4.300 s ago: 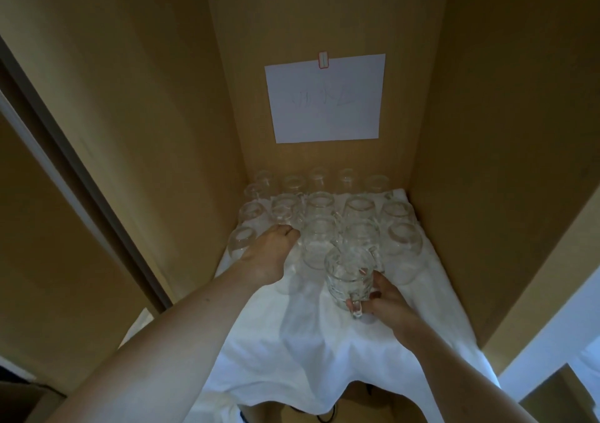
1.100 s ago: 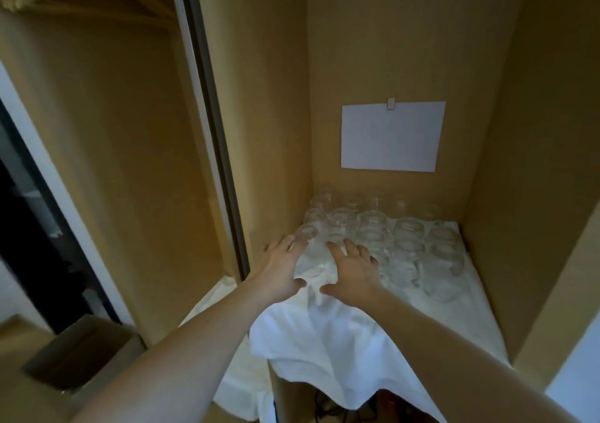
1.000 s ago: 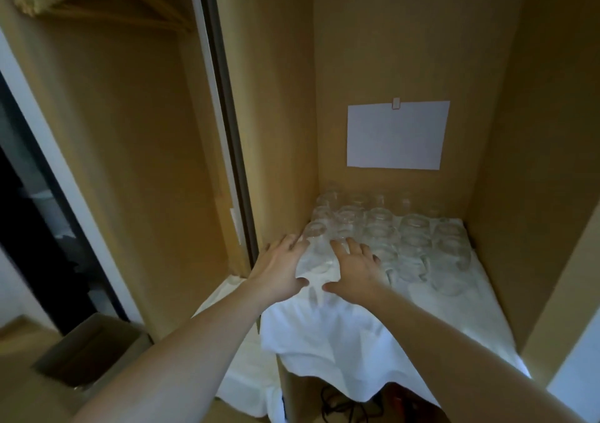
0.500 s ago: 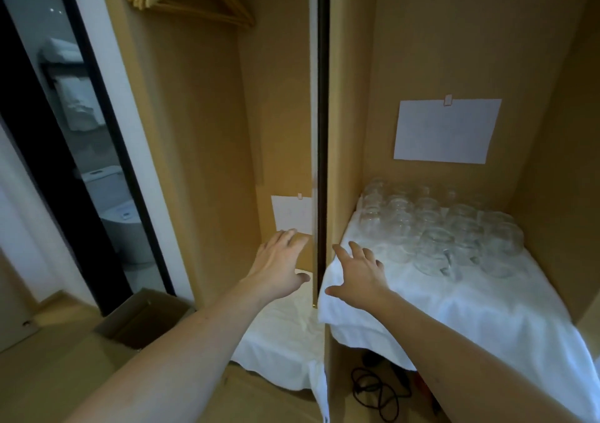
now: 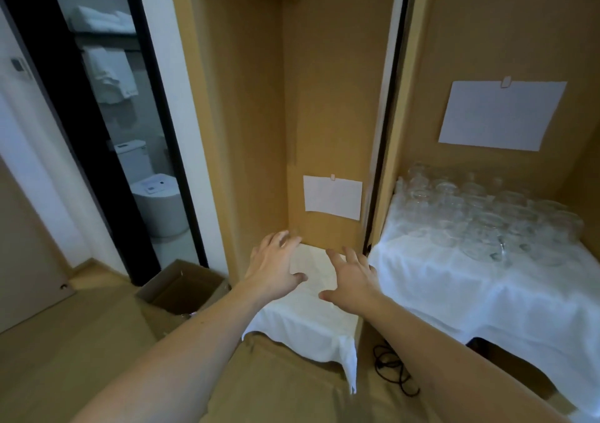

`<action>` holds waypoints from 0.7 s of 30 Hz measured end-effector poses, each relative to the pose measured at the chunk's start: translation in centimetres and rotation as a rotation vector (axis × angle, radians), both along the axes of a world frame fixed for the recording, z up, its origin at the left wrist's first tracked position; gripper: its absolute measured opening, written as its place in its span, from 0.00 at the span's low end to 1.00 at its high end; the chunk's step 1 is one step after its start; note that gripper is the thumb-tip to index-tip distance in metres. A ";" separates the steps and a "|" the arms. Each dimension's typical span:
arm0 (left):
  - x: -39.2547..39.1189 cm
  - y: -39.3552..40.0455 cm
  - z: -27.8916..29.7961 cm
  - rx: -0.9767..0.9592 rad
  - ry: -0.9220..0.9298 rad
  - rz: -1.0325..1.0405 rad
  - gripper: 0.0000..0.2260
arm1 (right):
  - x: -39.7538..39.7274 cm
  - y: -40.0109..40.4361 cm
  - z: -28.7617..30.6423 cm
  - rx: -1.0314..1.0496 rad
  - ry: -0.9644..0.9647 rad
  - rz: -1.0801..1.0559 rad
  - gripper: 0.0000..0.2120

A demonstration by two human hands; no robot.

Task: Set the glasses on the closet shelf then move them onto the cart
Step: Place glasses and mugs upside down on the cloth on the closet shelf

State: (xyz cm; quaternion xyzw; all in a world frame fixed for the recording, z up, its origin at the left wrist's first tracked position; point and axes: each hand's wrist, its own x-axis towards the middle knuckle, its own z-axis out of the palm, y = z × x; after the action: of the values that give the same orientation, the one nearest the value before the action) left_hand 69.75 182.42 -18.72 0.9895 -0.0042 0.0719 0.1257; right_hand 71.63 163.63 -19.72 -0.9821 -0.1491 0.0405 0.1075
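Note:
Several clear glasses (image 5: 487, 215) stand packed together at the back of the right closet shelf (image 5: 454, 279), which is draped in a white cloth. Both of my hands hover over a lower, smaller surface (image 5: 308, 322) with a white cloth in the left closet bay. My left hand (image 5: 276, 266) is empty with its fingers spread. My right hand (image 5: 352, 279) is also empty and spread, just left of the wooden divider. Neither hand touches a glass.
A wooden divider with a sliding-door track (image 5: 380, 163) separates the two bays. An open cardboard box (image 5: 181, 288) sits on the floor at left. Black cables (image 5: 394, 370) lie under the shelf. White paper sheets (image 5: 332, 197) hang on the back walls. A bathroom doorway (image 5: 107, 114) is at far left.
The view has swung left. Both empty hands have moved from the glasses' shelf across the divider to over the lower cloth surface in the left bay.

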 end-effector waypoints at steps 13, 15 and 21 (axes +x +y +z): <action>4.6 5.9 -3.0 -0.033 0.074 0.143 0.34 | 7.1 6.2 -2.5 -0.055 0.049 0.084 0.44; 6.1 6.8 -3.3 -0.017 0.100 0.145 0.34 | 9.0 7.0 -2.9 -0.045 0.067 0.081 0.44; 13.0 8.2 -4.5 0.008 0.155 0.151 0.34 | 15.3 8.6 -4.9 -0.033 0.130 0.089 0.44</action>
State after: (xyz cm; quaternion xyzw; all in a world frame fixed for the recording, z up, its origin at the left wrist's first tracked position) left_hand 82.76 190.64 -23.25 0.9900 0.0798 0.0044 0.1161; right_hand 86.94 172.18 -24.66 -0.9715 -0.1845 0.1113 0.0990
